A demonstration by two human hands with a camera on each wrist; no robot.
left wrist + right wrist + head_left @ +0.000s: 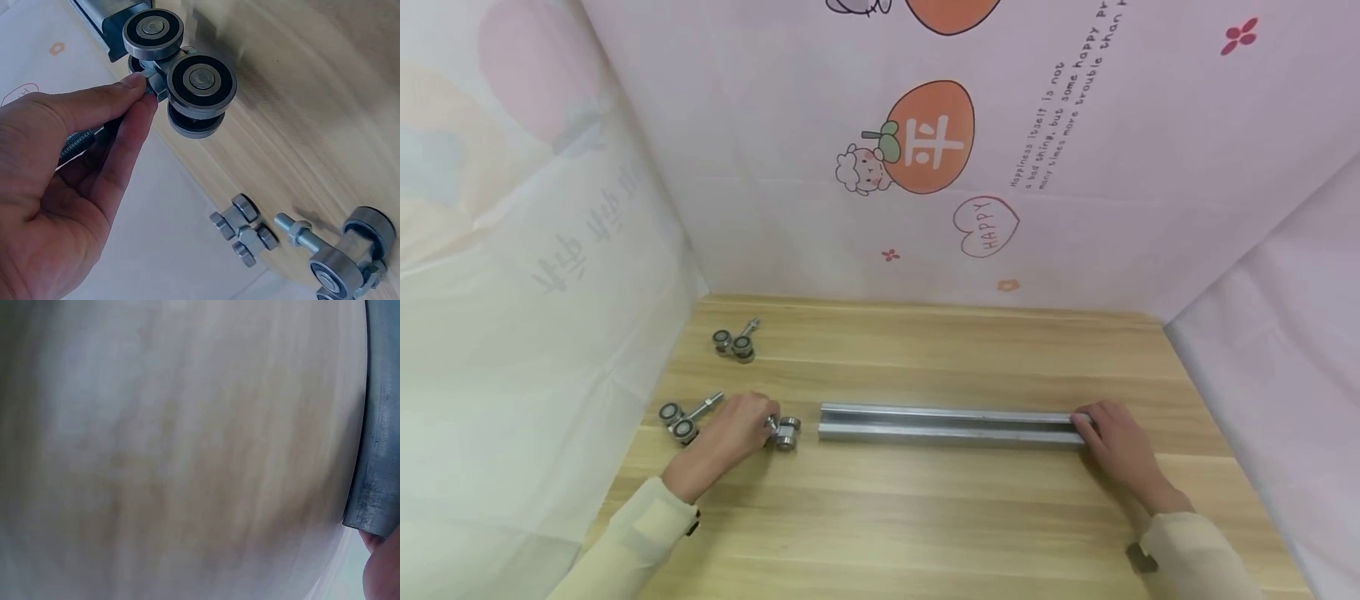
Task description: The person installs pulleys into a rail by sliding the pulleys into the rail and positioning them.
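Observation:
My left hand pinches a metal roller trolley between thumb and fingers, near where its threaded bolt meets the wheel body. Its wheels point toward the left end of a steel C-channel track, a short gap away. The track lies crosswise on the table, its long slot facing up. At the track's right end my right hand grips it, thumb on the upper edge. In the right wrist view only a fingertip shows, beside the end of the track.
Two more roller trolleys lie on the wooden table: one just left of my left hand, the other farther back. White printed cloth stands along the back and both sides.

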